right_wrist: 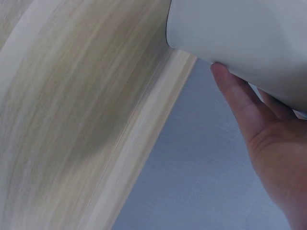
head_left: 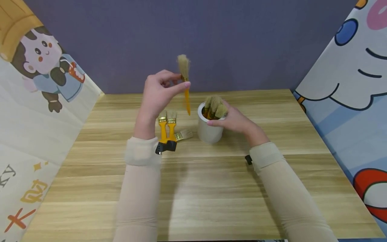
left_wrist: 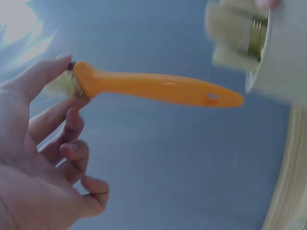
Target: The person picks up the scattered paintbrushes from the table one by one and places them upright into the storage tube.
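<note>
The left hand (head_left: pixel 157 95) in my head view pinches one flat paintbrush with an orange handle and pale bristles (left_wrist: pixel 158 87), thumb and fingertips meeting near the base of its bristles; I see it held in the air, bristles up and handle down, well above the tabletop. From the far left I take in one white printed sheet (head_left: pixel 18 137) with a cartoon figure; on it I can read the letters "KY" and one orange Chinese character, 财, above a red character that I cannot read for certain. Next, lying on the pale wood-grain table (head_left: pixel 196 188), I count three more brushes: two orange-handled paintbrushes with metal ferrules (head_left: pixel 171 128), side by side, and a third flat brush with a perforated-looking ferrule (head_left: pixel 183 135), its bristles pointing right and its handle out of my sight. One black wrist fitting (head_left: pixel 166 147) partly covers that group. Just right of them is one white cylindrical can (head_left: pixel 208 131), in which I count three visible pale-bristled brush heads (head_left: pixel 214 103), so seven brushes show in all. The right hand (head_left: pixel 234 117) grips the can from its right side, thumb over the near rim. Farthest right I have one blue-and-white cartoon sheet (head_left: pixel 338 67).
</note>
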{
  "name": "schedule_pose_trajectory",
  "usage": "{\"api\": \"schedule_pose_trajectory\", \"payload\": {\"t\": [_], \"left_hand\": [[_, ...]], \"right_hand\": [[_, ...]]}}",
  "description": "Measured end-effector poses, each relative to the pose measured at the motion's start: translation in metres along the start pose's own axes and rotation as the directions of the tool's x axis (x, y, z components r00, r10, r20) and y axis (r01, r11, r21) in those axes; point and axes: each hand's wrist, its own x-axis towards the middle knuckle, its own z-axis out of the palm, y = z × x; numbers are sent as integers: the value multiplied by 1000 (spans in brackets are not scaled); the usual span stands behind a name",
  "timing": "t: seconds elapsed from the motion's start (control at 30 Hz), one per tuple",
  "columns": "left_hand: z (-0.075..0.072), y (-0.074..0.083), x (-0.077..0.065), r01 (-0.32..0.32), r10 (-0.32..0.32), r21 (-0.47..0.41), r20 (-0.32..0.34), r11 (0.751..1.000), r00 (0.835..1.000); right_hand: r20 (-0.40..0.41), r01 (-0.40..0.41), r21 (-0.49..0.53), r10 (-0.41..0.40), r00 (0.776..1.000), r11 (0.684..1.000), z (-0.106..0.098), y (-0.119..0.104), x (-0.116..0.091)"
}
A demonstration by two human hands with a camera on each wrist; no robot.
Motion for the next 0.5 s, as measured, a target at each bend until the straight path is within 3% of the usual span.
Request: {"api": "schedule_pose_trajectory", "payload": {"t": [0.27, 0.5], "left_hand": [[47, 3, -3, -77, 76, -58, -25, 995, 997], [65, 2, -6, -138, 133, -100, -53, 985, 990]], "right_hand": [[4, 28, 31, -28, 1000, 999, 1, 2, 0], [10, 74, 37, -75, 997, 997, 0, 1, 1]]}}
